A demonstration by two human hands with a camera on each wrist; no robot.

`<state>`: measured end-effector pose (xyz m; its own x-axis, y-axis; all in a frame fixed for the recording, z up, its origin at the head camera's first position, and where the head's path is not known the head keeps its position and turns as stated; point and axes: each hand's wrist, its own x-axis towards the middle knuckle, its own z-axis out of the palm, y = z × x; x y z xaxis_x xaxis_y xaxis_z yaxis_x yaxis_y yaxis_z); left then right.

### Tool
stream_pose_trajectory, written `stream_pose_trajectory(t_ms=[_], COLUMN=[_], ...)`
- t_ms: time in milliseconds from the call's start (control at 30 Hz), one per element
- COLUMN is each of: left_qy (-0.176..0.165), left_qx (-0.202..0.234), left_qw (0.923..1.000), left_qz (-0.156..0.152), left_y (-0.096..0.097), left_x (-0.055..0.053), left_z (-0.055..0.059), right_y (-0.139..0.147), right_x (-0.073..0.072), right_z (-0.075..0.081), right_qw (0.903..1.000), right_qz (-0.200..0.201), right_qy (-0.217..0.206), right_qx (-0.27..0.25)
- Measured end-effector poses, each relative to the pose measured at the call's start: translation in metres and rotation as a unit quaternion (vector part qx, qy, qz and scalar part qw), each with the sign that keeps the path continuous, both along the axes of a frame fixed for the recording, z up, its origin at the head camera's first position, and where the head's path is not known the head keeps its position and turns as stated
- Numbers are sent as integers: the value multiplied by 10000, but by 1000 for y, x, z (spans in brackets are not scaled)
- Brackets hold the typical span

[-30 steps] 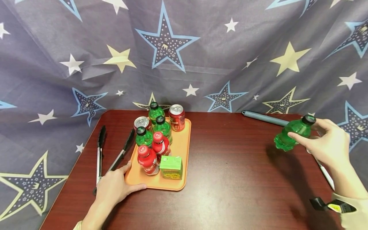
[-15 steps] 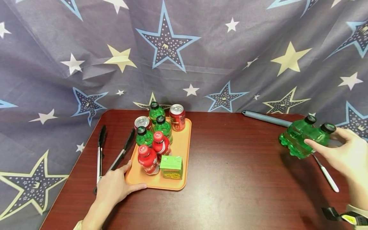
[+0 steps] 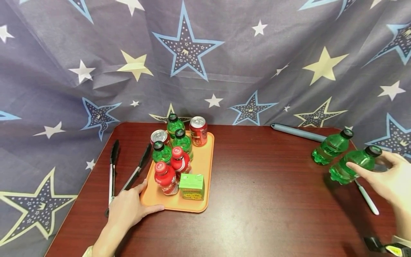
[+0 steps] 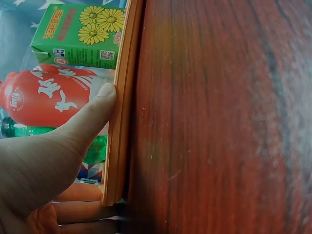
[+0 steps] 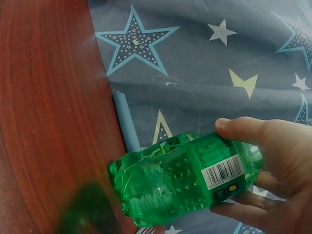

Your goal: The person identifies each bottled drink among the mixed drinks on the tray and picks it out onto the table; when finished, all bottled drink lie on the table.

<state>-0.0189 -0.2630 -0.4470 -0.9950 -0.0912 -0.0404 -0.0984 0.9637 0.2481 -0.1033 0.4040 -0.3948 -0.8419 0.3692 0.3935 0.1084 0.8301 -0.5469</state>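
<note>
My left hand point(image 3: 126, 207) holds the near left corner of an orange tray point(image 3: 173, 206), thumb along the front rim point(image 4: 117, 131) and fingers at the left side. On the tray stand red bottles point(image 3: 166, 180), green bottles point(image 3: 182, 144), soda cans point(image 3: 198, 131) and a green drink carton point(image 3: 191, 187). At the far right my right hand point(image 3: 393, 175) grips a green soda bottle point(image 3: 351, 166) between thumb and fingers; its barcode label point(image 5: 224, 173) shows in the right wrist view. Just behind it stands another green soda bottle point(image 3: 332, 147), partly hidden in the right wrist view.
Black-tipped tongs point(image 3: 111, 175) lie spread on the dark red table point(image 3: 257, 200), left of the tray. A blue-grey rod point(image 3: 297, 132) lies along the back edge. Near the right hand lies a white-handled utensil point(image 3: 367, 200). A star-patterned cloth point(image 3: 224, 71) hangs behind.
My right hand has moved right and toward me with its bottle, exposing the other green bottle standing behind. The white-handled utensil has shifted slightly right. The left hand and tray stay put.
</note>
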Motion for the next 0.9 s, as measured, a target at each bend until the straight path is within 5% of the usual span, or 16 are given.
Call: stream_pose_trajectory(t_ms=[300,667,900], left_qy=[-23,-16,-9], left_qx=[17,-6,41], left_qw=[10000,10000,10000], left_qz=[47,78,73], left_y=[-1,-3,0], left_x=[1,1,0], left_z=[1,1,0], right_y=[5,5,6], right_x=[1,3,6], right_z=[-7,-15,-20], right_qw=[9986,9987,9984], right_qz=[-164,-148,-101], right_qy=[-407,-470,-410], right_qx=[-309,-94,-377])
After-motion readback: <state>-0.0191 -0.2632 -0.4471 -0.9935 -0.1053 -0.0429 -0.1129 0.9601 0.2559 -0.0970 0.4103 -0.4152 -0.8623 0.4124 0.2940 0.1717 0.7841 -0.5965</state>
